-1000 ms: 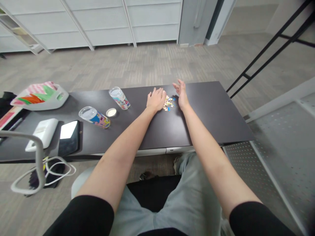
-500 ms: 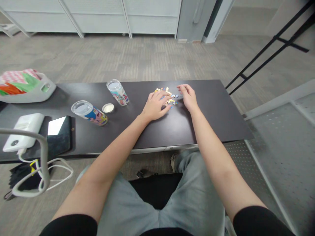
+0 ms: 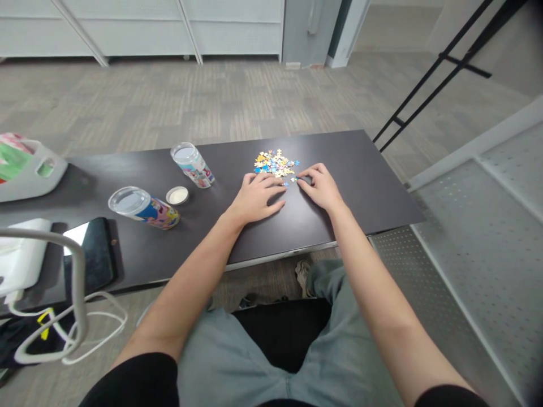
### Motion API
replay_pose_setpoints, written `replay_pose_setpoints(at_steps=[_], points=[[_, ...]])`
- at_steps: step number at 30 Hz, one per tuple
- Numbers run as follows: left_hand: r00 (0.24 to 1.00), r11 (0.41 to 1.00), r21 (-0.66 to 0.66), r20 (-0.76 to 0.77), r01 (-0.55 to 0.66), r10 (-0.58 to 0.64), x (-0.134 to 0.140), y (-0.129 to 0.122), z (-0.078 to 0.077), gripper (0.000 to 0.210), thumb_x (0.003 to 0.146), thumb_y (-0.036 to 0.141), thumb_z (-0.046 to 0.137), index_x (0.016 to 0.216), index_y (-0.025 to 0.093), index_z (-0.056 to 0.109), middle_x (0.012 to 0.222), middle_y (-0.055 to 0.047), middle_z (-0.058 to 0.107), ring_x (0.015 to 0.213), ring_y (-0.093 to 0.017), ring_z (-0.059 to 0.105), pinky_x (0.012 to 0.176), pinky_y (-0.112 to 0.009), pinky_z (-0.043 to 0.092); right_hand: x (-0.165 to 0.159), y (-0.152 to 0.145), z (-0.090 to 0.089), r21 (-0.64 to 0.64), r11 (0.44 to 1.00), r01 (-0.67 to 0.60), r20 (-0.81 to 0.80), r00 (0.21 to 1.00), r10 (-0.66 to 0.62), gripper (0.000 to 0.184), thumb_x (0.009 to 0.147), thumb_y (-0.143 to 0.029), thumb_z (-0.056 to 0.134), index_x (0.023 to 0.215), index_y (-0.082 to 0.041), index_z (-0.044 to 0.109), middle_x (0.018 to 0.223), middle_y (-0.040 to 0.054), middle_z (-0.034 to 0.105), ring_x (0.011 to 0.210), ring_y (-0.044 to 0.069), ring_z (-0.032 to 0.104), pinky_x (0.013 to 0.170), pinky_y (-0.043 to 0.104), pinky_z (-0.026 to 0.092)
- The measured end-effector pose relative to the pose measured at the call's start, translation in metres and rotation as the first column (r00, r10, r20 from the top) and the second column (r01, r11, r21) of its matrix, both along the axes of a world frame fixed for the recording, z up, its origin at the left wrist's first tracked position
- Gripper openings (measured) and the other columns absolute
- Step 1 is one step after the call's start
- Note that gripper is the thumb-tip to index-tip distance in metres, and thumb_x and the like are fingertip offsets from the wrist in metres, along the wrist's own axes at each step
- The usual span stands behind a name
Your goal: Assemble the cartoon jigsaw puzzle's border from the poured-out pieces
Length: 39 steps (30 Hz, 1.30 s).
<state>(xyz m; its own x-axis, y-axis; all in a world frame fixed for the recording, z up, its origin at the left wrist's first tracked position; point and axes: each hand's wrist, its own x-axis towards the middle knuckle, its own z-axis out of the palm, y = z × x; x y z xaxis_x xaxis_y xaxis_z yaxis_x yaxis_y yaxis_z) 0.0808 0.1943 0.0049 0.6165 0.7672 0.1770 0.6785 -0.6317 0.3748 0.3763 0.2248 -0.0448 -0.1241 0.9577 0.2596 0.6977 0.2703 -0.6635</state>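
Together, my left hand (image 3: pixel 257 198) and right hand (image 3: pixel 321 186) sit at the near side of a heap of jigsaw pieces (image 3: pixel 275 163) on a dark table (image 3: pixel 365 186); the left lies palm down, fingers loosely spread and grasping nothing that shows, its fingertips beside a single blue piece (image 3: pixel 285 184); the right brings thumb and forefinger to a small loose piece (image 3: pixel 293 179), though I cannot tell whether they pinch it or merely touch it; farther to my left stand one printed canister (image 3: pixel 199 172) and a second canister (image 3: pixel 156 212), a small round lid (image 3: pixel 177 195) lying between them; beyond these come a black tablet (image 3: pixel 95 254), a white device (image 3: pixel 25 254) and a white basket (image 3: pixel 25 186) with colourful contents; across the carpeted floor (image 3: pixel 229 107) stand white cabinets (image 3: pixel 139 37).
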Motion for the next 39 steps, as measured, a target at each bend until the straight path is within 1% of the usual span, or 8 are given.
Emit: replay_pose_setpoints(at_steps=[8, 10, 17, 22, 26, 31, 36, 39], points=[[0.997, 0.997, 0.027, 0.005, -0.079, 0.079, -0.017, 0.007, 0.007, 0.03, 0.118, 0.045, 0.082, 0.139, 0.042, 0.103, 0.169, -0.006, 0.091, 0.168, -0.044, 0.069, 0.142, -0.075, 0.042, 0.002, -0.001, 0.013, -0.047, 0.986, -0.158, -0.08, 0.985, 0.154, 0.032, 0.108, -0.059, 0.083, 0.103, -0.031, 0.096, 0.119, 0.0112, 0.084, 0.089, 0.03, 0.071, 0.097, 0.056, 0.065], [0.995, 0.994, 0.054, 0.012, -0.1, 0.099, -0.019, 0.007, 0.008, 0.027, 0.118, 0.044, 0.084, 0.135, 0.041, 0.104, 0.167, -0.006, 0.092, 0.164, -0.044, 0.071, 0.141, -0.075, 0.042, 0.001, 0.002, 0.014, -0.043, 0.985, -0.165, -0.089, 0.983, 0.161, 0.027, 0.108, -0.056, 0.085, 0.106, -0.031, 0.096, 0.115, 0.0096, 0.085, 0.086, 0.029, 0.069, 0.092, 0.052, 0.063], [0.99, 0.988, 0.049, 0.021, -0.144, 0.143, -0.026, -0.021, 0.004, 0.03, 0.121, 0.039, 0.083, 0.141, 0.033, 0.104, 0.165, -0.012, 0.092, 0.16, -0.044, 0.073, 0.136, -0.073, 0.043, -0.008, 0.004, 0.025, -0.103, 0.979, -0.176, 0.013, 0.984, 0.179, 0.013, 0.108, -0.039, 0.094, 0.116, -0.03, 0.098, 0.119, 0.008, 0.083, 0.092, 0.027, 0.069, 0.107, 0.05, 0.055], [0.966, 0.968, 0.023, 0.066, -0.251, 0.25, -0.039, -0.056, -0.004, 0.037, 0.123, 0.041, 0.08, 0.153, 0.031, 0.099, 0.167, -0.013, 0.09, 0.156, -0.042, 0.078, 0.134, -0.067, 0.046, -0.019, -0.01, 0.041, -0.178, 0.885, -0.43, 0.016, 0.898, 0.439, 0.011, 0.105, -0.039, 0.101, 0.114, -0.034, 0.101, 0.123, 0.0059, 0.082, 0.115, 0.031, 0.074, 0.125, 0.055, 0.044], [0.948, 0.956, -0.013, 0.124, -0.292, 0.292, -0.048, -0.063, -0.006, 0.043, 0.12, 0.04, 0.08, 0.16, 0.03, 0.093, 0.168, -0.012, 0.088, 0.156, -0.04, 0.078, 0.132, -0.061, 0.048, -0.034, -0.016, 0.045, -0.212, 0.801, -0.56, -0.048, 0.825, 0.564, 0.021, 0.103, -0.043, 0.101, 0.12, -0.032, 0.099, 0.121, 0.0045, 0.08, 0.109, 0.028, 0.072, 0.114, 0.048, 0.048], [0.934, 0.937, -0.043, 0.083, -0.346, 0.348, -0.037, -0.062, -0.005, 0.05, 0.12, 0.046, 0.081, 0.167, 0.028, 0.083, 0.165, -0.015, 0.085, 0.156, -0.043, 0.076, 0.132, -0.059, 0.05, -0.055, -0.017, 0.044, -0.144, 0.842, -0.52, -0.047, 0.854, 0.519, 0.019, 0.115, -0.039, 0.083, 0.127, -0.028, 0.094, 0.107, 0.0044, 0.076, 0.094, 0.026, 0.064, 0.094, 0.042, 0.051], [0.876, 0.876, -0.021, 0.02, -0.482, 0.482, -0.007, -0.068, -0.004, 0.082, 0.115, 0.065, 0.094, 0.177, 0.019, 0.069, 0.174, -0.026, 0.075, 0.161, -0.052, 0.068, 0.136, -0.064, 0.049, -0.075, -0.017, 0.043, -0.195, 0.938, -0.285, 0.057, 0.952, 0.301, 0.016, 0.11, -0.035, 0.089, 0.116, -0.028, 0.077, 0.096, -0.0002, 0.076, 0.087, 0.024, 0.063, 0.085, 0.04, 0.042], [0.885, 0.884, -0.041, -0.01, -0.465, 0.465, -0.005, -0.068, -0.004, 0.083, 0.115, 0.061, 0.095, 0.179, 0.017, 0.068, 0.176, -0.027, 0.071, 0.164, -0.053, 0.066, 0.138, -0.065, 0.048, -0.065, -0.011, 0.049, -0.267, 0.911, -0.315, 0.003, 0.945, 0.327, 0.028, 0.103, -0.037, 0.096, 0.113, -0.029, 0.071, 0.089, -0.004, 0.072, 0.08, 0.022, 0.059, 0.08, 0.039, 0.041]])
